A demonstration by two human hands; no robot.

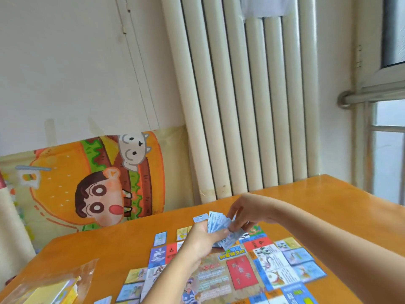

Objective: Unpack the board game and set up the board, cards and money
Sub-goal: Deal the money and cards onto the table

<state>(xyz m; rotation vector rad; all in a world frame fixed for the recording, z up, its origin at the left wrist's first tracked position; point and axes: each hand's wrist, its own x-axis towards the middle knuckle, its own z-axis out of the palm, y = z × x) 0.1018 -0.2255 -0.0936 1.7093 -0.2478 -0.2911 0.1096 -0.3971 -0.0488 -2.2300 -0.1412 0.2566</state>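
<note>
The colourful game board (pixel 221 275) lies flat on the orange table (pixel 328 198). Above its far edge my left hand (pixel 203 236) grips a fanned stack of blue paper money (pixel 217 222). My right hand (pixel 243 212) reaches in from the right and pinches one of the notes at the stack's right side. Small cards lie around the board: a blue one (pixel 160 238) and a yellow one (pixel 182 233) beyond the far edge, another blue one (pixel 200 217) past my hands, several at the right side (pixel 302 256) and left side (pixel 135 275).
A clear plastic bag holding yellow card packs (pixel 52 290) lies at the table's near left corner. A cartoon burger cushion (pixel 98 183) leans on the wall behind the table. A white radiator (pixel 241 95) stands behind the far edge. A window is at the right.
</note>
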